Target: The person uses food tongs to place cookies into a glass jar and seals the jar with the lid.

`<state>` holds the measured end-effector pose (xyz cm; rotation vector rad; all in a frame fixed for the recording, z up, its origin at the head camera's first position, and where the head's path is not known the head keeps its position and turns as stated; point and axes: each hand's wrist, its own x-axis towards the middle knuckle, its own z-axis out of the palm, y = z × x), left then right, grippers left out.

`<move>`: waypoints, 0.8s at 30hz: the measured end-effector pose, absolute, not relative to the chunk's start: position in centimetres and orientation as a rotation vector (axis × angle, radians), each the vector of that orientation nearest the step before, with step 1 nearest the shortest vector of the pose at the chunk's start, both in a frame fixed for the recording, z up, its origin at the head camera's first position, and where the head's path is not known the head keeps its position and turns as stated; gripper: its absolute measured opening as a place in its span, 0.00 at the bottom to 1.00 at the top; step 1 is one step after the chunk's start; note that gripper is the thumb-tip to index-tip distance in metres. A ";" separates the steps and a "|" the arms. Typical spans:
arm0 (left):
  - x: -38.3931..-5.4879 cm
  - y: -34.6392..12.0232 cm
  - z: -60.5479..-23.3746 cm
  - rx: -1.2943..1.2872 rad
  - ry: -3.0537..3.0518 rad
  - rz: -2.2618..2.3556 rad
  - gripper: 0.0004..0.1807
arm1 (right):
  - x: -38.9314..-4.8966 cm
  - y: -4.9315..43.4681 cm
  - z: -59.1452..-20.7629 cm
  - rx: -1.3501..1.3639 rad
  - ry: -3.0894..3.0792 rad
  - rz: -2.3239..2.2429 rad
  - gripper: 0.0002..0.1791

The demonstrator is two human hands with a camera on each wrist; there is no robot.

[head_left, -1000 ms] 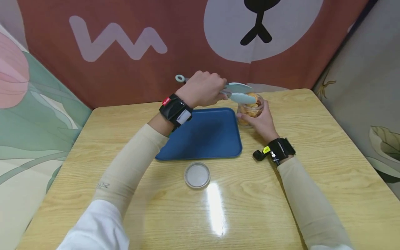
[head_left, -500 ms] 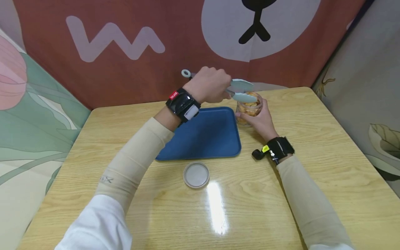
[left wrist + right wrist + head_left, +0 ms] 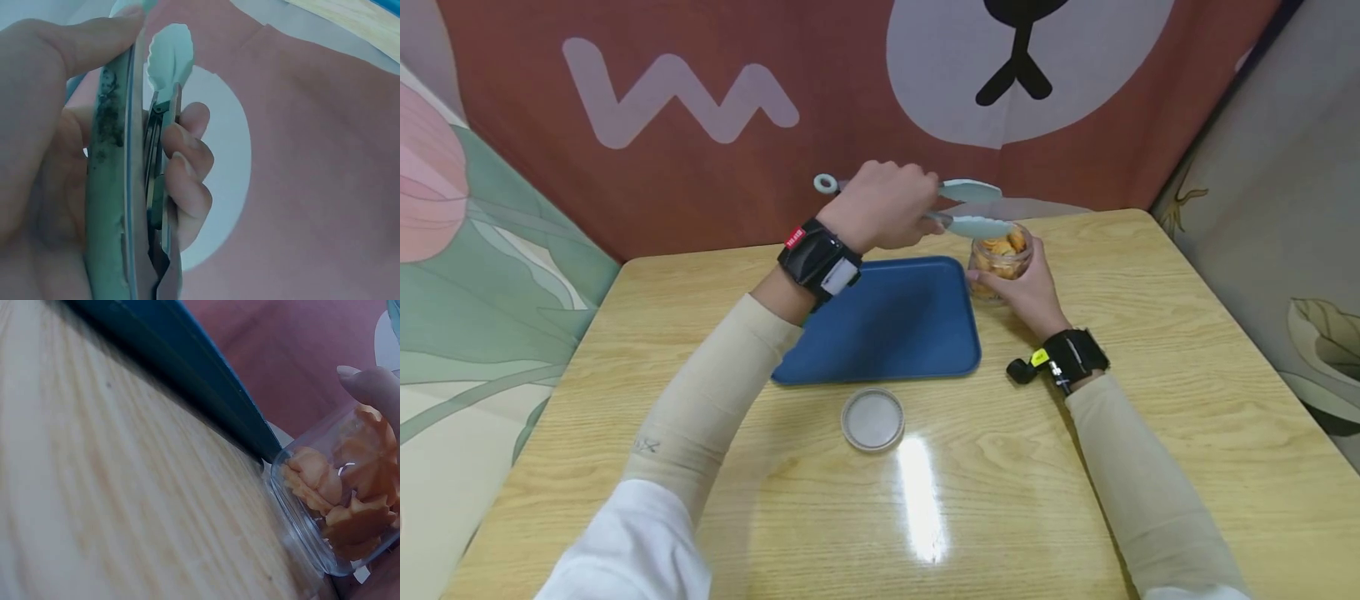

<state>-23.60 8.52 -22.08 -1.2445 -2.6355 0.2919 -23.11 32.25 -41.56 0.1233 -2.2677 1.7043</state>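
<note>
My left hand grips a pair of mint-green kitchen tongs, its fingers curled round one arm and the thumb on the other, as the left wrist view shows. The tongs' scalloped heads stand apart, the lower one overlapping the mouth of a clear jar and the upper one above it. No piece shows between the heads. Orange ruffled snack pieces fill much of the jar. My right hand holds the jar upright on the table, thumb on its near left side and fingers round the right.
A blue tray lies just left of the jar, partly under my left wrist in the head view. In front of it a round lid lies flat on the wooden table. A printed cloth hangs behind the table's back edge.
The tongs dipped closer to the jar, then rose and drew back slightly left, their heads spreading wider apart. My right hand and the jar have stayed in place.
</note>
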 end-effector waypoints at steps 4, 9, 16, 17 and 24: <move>-23.0 6.4 -22.6 -1.196 -2.636 0.254 0.25 | -23.5 32.3 -41.9 0.106 -2.291 1.672 0.52; -22.1 3.4 -23.6 -1.117 -2.643 0.166 0.31 | -23.6 32.5 -41.8 0.101 -2.318 1.656 0.52; -21.5 -1.4 -24.9 -0.950 -2.641 0.035 0.41 | -22.6 31.8 -40.6 0.095 -2.344 1.640 0.51; -21.4 -2.1 -25.1 -0.926 -2.649 0.024 0.42 | -22.3 31.7 -40.3 0.093 -2.345 1.644 0.51; -21.1 -7.0 -28.0 -0.675 -2.763 -0.227 0.53 | -21.4 31.2 -39.1 0.080 -2.369 1.648 0.51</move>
